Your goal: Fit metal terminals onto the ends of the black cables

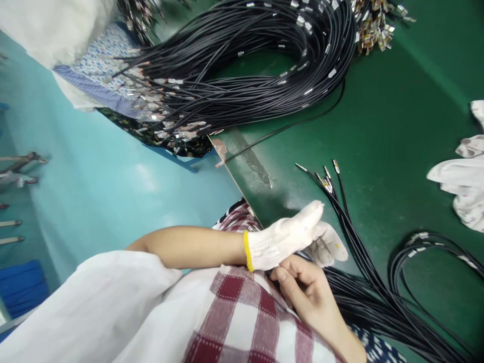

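Note:
My left hand point(289, 237) wears a white knit glove with a yellow cuff. Its fingers are stretched out above a bundle of black cables point(355, 292), and I see nothing held in it. Just below the glove, my bare right hand point(306, 287) is closed in a pinch near the glove's lower edge; what sits between its fingertips is too hidden to make out. Several cable ends with metal terminals point(327, 181) point up beyond the gloved hand. The bundle runs from under my hands toward the lower right.
A large coil of black cables point(242, 91) with metal terminals lies across the green table point(397, 151). A smaller coil point(416, 242) is at right, near white cloth point(461, 176). Another person in patterned clothing point(106, 60) sits at upper left. The table edge borders the blue floor point(113, 176).

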`<state>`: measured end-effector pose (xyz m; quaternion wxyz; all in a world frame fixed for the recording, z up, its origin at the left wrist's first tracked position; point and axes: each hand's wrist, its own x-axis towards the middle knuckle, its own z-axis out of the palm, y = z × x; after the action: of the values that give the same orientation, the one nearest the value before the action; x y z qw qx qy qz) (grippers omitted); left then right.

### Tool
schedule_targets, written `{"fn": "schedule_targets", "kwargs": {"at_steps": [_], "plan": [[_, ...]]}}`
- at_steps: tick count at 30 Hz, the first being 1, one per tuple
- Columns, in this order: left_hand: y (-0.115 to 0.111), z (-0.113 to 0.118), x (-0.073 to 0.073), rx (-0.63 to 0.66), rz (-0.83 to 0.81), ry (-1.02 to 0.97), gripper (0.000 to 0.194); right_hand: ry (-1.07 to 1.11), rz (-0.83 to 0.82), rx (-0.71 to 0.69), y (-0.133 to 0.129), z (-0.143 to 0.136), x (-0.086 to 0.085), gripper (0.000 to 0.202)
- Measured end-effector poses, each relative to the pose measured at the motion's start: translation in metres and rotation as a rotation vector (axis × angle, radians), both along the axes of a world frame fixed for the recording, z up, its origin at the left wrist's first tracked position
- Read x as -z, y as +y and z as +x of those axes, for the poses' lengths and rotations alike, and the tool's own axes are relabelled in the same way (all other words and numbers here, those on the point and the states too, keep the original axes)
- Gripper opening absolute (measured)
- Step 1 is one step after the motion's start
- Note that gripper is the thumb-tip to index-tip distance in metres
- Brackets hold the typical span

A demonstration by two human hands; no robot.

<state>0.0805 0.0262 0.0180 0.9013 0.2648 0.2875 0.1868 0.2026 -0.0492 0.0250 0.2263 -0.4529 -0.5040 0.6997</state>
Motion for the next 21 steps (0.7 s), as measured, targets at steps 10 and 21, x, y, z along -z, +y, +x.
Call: {"fn": "schedule_targets", "kwargs": {"at_steps": [10, 21], "plan": [[-0.001, 0.003, 0.004, -0.035, -0.059, 0.016, 0.081, 0.003, -0.065, 0.01, -0.002, 0.0, 0.003, 0.037], [0.023, 0.003, -0.007, -0.214, -0.31, -0.073, 0.077, 0.108, -0.096, 0.076, 0.01, 0.007, -0.001, 0.04]]}}
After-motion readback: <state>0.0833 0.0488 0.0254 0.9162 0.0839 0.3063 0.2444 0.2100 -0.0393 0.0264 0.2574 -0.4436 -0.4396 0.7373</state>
